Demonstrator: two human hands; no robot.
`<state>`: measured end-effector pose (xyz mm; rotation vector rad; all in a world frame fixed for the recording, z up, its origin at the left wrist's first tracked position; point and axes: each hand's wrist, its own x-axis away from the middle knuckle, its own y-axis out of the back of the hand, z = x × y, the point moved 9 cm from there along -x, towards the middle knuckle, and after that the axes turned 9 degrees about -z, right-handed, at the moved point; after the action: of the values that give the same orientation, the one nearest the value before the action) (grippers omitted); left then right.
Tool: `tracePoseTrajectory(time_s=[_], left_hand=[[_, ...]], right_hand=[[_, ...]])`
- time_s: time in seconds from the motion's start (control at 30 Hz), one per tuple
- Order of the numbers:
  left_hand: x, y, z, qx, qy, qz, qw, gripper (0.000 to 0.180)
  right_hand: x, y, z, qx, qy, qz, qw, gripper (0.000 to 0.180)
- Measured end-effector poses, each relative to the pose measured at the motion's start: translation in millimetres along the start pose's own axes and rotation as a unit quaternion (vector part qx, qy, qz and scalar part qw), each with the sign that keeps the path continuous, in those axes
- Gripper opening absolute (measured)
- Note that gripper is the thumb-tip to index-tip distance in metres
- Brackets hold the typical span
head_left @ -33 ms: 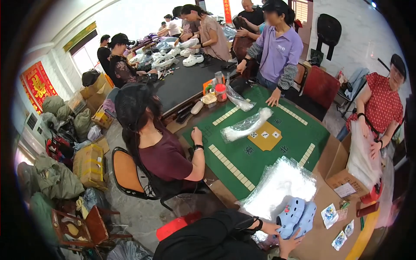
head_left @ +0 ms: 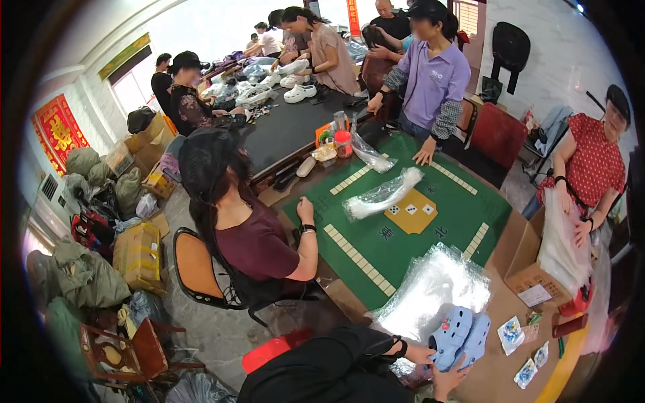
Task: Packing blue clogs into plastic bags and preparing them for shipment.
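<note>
A pair of light blue clogs (head_left: 465,332) with round holes is held together at the lower right, above the table's near edge. My left hand (head_left: 420,354), with a dark band at the wrist, grips their left side. From below, my right hand (head_left: 449,381) supports the heel end with its fingers spread around it. A small red charm (head_left: 445,324) shows on one clog. Right behind the clogs lies a stack of shiny clear plastic bags (head_left: 437,285). Small packets of blue charms (head_left: 512,334) rest on the cardboard to the right.
Printed tiles edge the green table mat (head_left: 376,252), and a bundle of clear bags (head_left: 383,193) lies on it. An open carton (head_left: 537,279) stands at the right. One person in maroon (head_left: 259,235) sits at the left; another in purple (head_left: 435,74) leans on the far side.
</note>
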<state>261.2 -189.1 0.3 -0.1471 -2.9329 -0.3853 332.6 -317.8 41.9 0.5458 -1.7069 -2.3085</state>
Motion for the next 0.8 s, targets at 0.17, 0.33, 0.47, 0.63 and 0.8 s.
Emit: tracePoseTrajectory(time_s=[0.17,0.33,0.47,0.63,0.8], left_hand=[[-8,-1,13,0.07,-0.048,-0.029,0.996,0.035],[-7,-1,6,0.058,-0.039,-0.016,0.997,0.032],[-7,-5,6,0.054,-0.027,0.014,0.998,0.03],[4,6,6,0.011,-0.066,-0.028,0.997,0.039],[15,23,6,-0.113,-0.048,-0.036,0.992,0.046]], right_hand=[[-6,4,6,0.001,0.049,-0.027,0.998,0.112],[-1,0,1,0.089,-0.058,0.064,0.992,0.113],[-13,-22,-10,0.086,-0.027,0.055,0.994,0.111],[-21,-7,23,0.034,0.001,0.073,0.997,0.097],[-19,2,32,-0.045,0.041,0.016,0.998,0.082]])
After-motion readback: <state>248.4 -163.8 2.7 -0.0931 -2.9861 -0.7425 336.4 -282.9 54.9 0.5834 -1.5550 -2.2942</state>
